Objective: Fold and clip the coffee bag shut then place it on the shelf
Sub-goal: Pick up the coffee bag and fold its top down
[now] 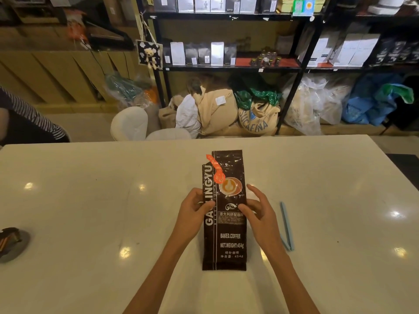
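Observation:
A tall dark brown coffee bag with white lettering and an orange tab near its top stands upright on the white table. Its top is unfolded and looks open. My left hand grips the bag's left edge at mid-height, thumb on the front. My right hand holds the right edge, thumb on the front and fingers spread behind. A long light blue clip lies flat on the table just right of my right hand. The black metal shelf stands beyond the table's far edge.
The shelf carries rows of white, grey and black bags and small jars. Sacks and plastic bags fill the floor beneath it. A white chair sits behind the table. A person's striped sleeve is at left; a dark object lies at the left edge.

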